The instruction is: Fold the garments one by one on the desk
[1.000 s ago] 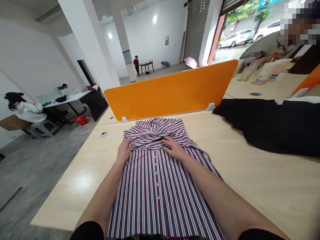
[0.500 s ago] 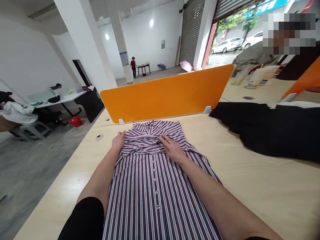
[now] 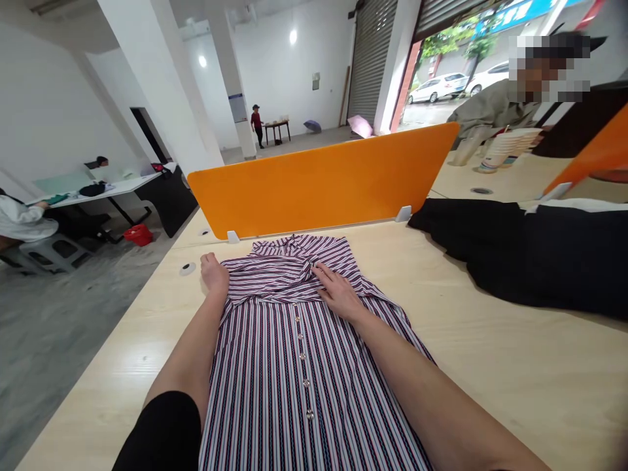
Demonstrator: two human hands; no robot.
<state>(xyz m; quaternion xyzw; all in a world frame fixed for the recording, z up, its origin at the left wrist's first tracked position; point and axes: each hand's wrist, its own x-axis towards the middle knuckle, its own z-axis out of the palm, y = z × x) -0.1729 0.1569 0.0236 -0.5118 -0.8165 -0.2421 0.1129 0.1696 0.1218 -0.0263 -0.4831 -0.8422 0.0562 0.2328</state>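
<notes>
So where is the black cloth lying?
The black cloth lies on the table's right side, beyond the right hand, just past the orange divider's end.

Head view, forward-down, close over table point(image 3: 515, 366)

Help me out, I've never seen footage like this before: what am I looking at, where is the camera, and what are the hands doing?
The camera sits on a person's head, looking forward and down, so the two bare arms are that person's own. A striped shirt lies buttons up on a pale wooden table, its top part folded over. The left hand is at the shirt's left edge; the right hand lies flat on the fold. Neither hand clearly grips anything. Behind stands an orange divider; a black cloth lies to the right. Other people are farther off.
</notes>
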